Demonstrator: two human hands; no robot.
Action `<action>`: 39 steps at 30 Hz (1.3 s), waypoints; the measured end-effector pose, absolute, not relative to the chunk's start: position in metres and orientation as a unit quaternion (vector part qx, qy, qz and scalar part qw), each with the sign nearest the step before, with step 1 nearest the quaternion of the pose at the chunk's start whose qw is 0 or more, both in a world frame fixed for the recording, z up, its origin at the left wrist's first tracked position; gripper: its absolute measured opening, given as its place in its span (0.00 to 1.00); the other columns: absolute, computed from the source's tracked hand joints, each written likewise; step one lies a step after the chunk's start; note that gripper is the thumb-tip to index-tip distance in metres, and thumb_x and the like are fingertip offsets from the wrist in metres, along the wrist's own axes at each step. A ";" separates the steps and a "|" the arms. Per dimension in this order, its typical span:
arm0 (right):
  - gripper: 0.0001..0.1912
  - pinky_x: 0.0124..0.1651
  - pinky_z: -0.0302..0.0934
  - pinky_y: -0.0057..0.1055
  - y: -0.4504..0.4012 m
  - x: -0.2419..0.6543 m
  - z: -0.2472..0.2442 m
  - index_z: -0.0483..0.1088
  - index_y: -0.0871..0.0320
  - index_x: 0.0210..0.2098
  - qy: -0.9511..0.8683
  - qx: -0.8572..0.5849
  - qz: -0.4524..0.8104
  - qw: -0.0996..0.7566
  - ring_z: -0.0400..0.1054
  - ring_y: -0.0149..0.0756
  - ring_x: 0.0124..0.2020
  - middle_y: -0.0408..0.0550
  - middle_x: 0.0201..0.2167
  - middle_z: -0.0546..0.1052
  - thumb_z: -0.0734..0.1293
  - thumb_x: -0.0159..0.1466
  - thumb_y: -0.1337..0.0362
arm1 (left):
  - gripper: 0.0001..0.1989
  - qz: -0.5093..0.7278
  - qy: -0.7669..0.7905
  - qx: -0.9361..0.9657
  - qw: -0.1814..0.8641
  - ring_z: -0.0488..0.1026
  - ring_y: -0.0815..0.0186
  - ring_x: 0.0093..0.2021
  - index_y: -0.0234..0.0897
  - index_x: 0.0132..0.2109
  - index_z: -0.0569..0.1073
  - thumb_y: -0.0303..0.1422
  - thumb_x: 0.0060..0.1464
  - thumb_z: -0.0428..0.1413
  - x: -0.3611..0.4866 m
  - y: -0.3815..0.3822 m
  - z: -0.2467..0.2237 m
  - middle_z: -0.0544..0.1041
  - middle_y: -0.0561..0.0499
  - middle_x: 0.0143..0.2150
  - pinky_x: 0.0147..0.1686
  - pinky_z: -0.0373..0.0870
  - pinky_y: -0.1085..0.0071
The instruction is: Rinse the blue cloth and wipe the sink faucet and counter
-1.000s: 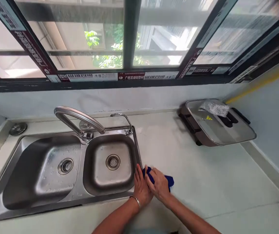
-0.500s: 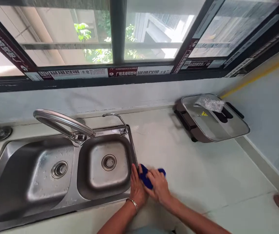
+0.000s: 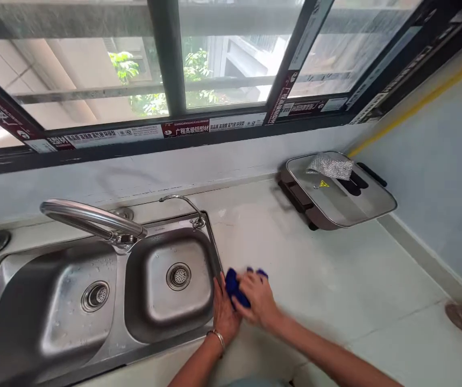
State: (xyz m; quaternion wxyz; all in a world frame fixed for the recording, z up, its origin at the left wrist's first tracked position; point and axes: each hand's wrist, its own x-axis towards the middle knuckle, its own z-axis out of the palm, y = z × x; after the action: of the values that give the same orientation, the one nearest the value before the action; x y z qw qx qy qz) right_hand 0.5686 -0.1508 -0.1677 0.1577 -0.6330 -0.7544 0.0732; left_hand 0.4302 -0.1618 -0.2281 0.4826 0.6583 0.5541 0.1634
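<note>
A dark blue cloth (image 3: 232,285) is bunched on the pale countertop (image 3: 303,279) just right of the double sink. My right hand (image 3: 258,298) is closed around it, fingers curled and slightly blurred. My left hand (image 3: 226,314), with a bracelet at the wrist, lies flat along the sink's right rim, its fingers stretched out and pointing away from me. The left hand's fingers are beside the cloth and hold nothing.
The steel double sink (image 3: 121,306) has a curved main faucet (image 3: 89,212) and a thin small tap (image 3: 186,200). An electric pan with a glass lid (image 3: 343,201) stands at the back right. Windows line the back wall.
The view has shifted a little. My right hand has gathered the blue cloth into a tighter bunch, while my left hand stays along the sink's rim.
</note>
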 end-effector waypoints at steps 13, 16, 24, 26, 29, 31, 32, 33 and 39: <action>0.09 0.51 0.54 0.41 -0.079 0.563 -0.154 0.70 0.53 0.40 -0.673 -0.716 0.054 0.179 0.64 0.43 0.52 0.51 0.51 0.74 0.61 0.66 0.56 | 0.47 0.105 0.599 0.662 0.438 0.38 0.52 0.75 0.35 0.73 0.34 0.47 0.58 0.51 0.431 -0.161 -0.213 0.42 0.36 0.76 0.71 0.45 0.49; 0.09 0.49 0.56 0.40 -0.158 0.566 -0.161 0.69 0.53 0.36 -0.759 -0.623 0.087 0.168 0.66 0.42 0.46 0.49 0.45 0.76 0.64 0.62 0.54 | 0.43 0.106 0.572 0.687 0.436 0.39 0.52 0.75 0.36 0.73 0.41 0.41 0.57 0.52 0.429 -0.164 -0.218 0.41 0.36 0.76 0.71 0.47 0.53; 0.14 0.53 0.52 0.42 -0.023 0.569 -0.165 0.68 0.59 0.46 -0.616 -0.761 0.063 0.194 0.61 0.46 0.53 0.60 0.51 0.72 0.55 0.68 0.62 | 0.38 0.074 0.575 0.713 0.395 0.44 0.43 0.74 0.42 0.73 0.43 0.46 0.61 0.48 0.434 -0.164 -0.208 0.34 0.34 0.76 0.68 0.53 0.46; 0.12 0.54 0.51 0.43 -0.024 0.566 -0.157 0.68 0.57 0.45 -0.606 -0.766 0.056 0.207 0.58 0.47 0.57 0.58 0.56 0.69 0.57 0.67 0.62 | 0.42 0.085 0.579 0.705 0.400 0.44 0.45 0.74 0.40 0.73 0.38 0.47 0.60 0.49 0.434 -0.164 -0.209 0.35 0.33 0.76 0.68 0.54 0.48; 0.09 0.47 0.54 0.36 -0.094 0.560 -0.159 0.68 0.53 0.37 -0.650 -0.730 0.083 0.193 0.64 0.39 0.48 0.48 0.47 0.74 0.60 0.67 0.57 | 0.45 0.108 0.574 0.703 0.405 0.39 0.48 0.75 0.35 0.73 0.36 0.46 0.59 0.51 0.433 -0.167 -0.212 0.39 0.34 0.76 0.70 0.51 0.50; 0.10 0.43 0.54 0.34 -0.145 0.561 -0.163 0.67 0.53 0.34 -0.696 -0.683 0.104 0.196 0.65 0.37 0.42 0.46 0.38 0.74 0.61 0.67 0.55 | 0.43 0.101 0.559 0.718 0.402 0.37 0.48 0.75 0.36 0.73 0.40 0.42 0.58 0.52 0.433 -0.169 -0.211 0.39 0.36 0.76 0.70 0.49 0.49; 0.12 0.43 0.54 0.34 -0.160 0.561 -0.164 0.66 0.53 0.33 -0.699 -0.679 0.094 0.206 0.65 0.38 0.41 0.47 0.36 0.74 0.60 0.67 0.54 | 0.42 0.093 0.548 0.729 0.400 0.37 0.46 0.75 0.37 0.73 0.43 0.41 0.57 0.53 0.433 -0.169 -0.210 0.38 0.36 0.76 0.70 0.49 0.48; 0.13 0.41 0.54 0.34 -0.165 0.561 -0.166 0.66 0.54 0.31 -0.683 -0.699 0.089 0.194 0.65 0.37 0.37 0.47 0.32 0.73 0.58 0.68 0.55 | 0.42 0.087 0.539 0.738 0.397 0.38 0.44 0.75 0.38 0.72 0.45 0.40 0.56 0.54 0.433 -0.169 -0.209 0.36 0.36 0.76 0.70 0.49 0.46; 0.14 0.48 0.56 0.37 -0.077 0.547 -0.173 0.70 0.55 0.38 -0.652 -0.729 0.096 0.186 0.65 0.41 0.45 0.53 0.42 0.75 0.56 0.69 0.57 | 0.40 0.104 0.575 0.705 0.403 0.39 0.45 0.74 0.28 0.72 0.44 0.45 0.62 0.46 0.438 -0.160 -0.211 0.37 0.28 0.75 0.69 0.49 0.46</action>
State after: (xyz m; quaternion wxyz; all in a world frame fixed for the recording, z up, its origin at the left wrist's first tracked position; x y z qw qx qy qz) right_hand 0.5475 -0.0774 -0.1728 0.1861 -0.7288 -0.6519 0.0956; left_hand 0.4380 -0.1600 -0.2107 0.4026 0.7045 0.5751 0.1041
